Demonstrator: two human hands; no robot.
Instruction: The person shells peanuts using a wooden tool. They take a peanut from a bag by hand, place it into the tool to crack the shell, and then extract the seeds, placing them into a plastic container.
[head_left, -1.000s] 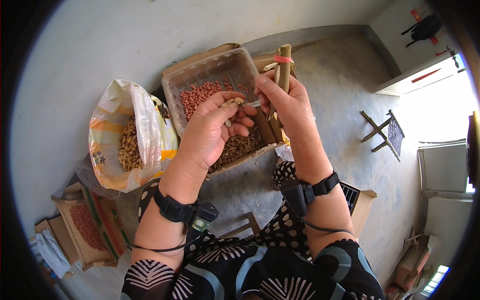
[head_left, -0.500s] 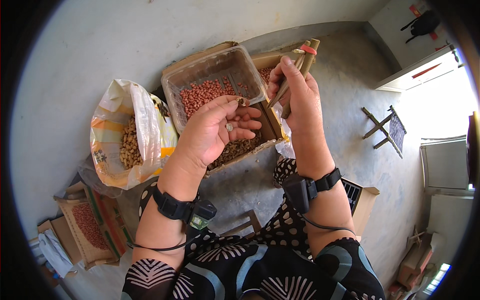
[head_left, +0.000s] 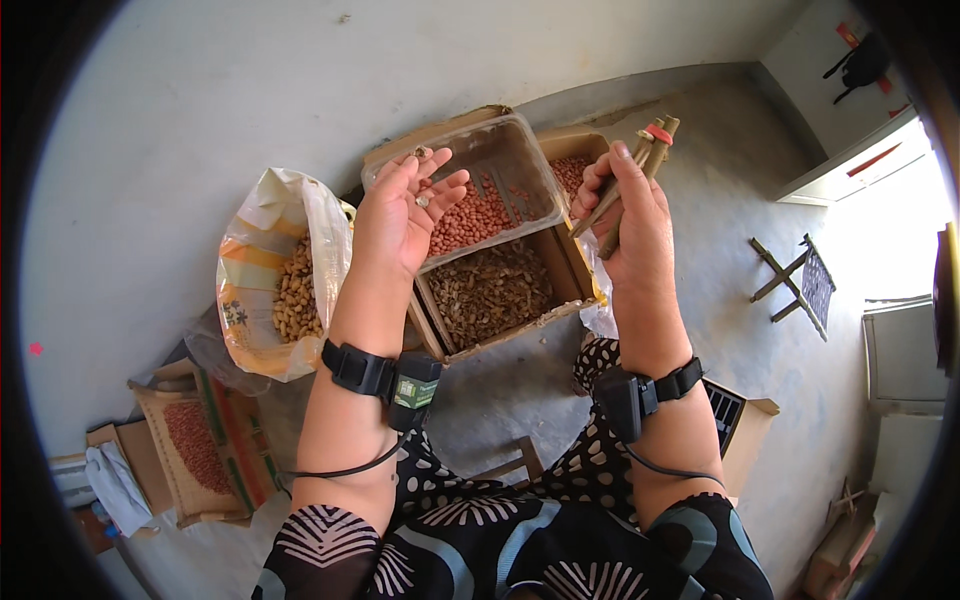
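Note:
My left hand (head_left: 388, 222) is raised over the left edge of a clear plastic tray (head_left: 548, 165) holding red shelled peanuts (head_left: 480, 215). Thumb and forefinger pinch a small brown piece of peanut shell (head_left: 421, 153); the other fingers are loosely spread. A tiny pale thing (head_left: 422, 201) lies against those fingers, too small to name. To the right, my right hand (head_left: 635, 215) is closed round wooden stick tongs (head_left: 655, 150) bound at the top with a red band, their tips pointing down toward the box. Below the tray, broken peanut shells (head_left: 490, 295) fill a cardboard box (head_left: 572, 262).
A plastic bag (head_left: 245, 300) of unshelled peanuts (head_left: 297, 290) stands on the left. Further red peanuts (head_left: 570, 172) lie in a box behind the tray. At lower left sits a sack (head_left: 195, 450) with red peanuts. A folding stool (head_left: 800, 285) stands on the floor at right.
My left hand has moved up and left, away from above the shell box, still pinching the shell piece. The right hand keeps the tongs. The whole view has shifted slightly.

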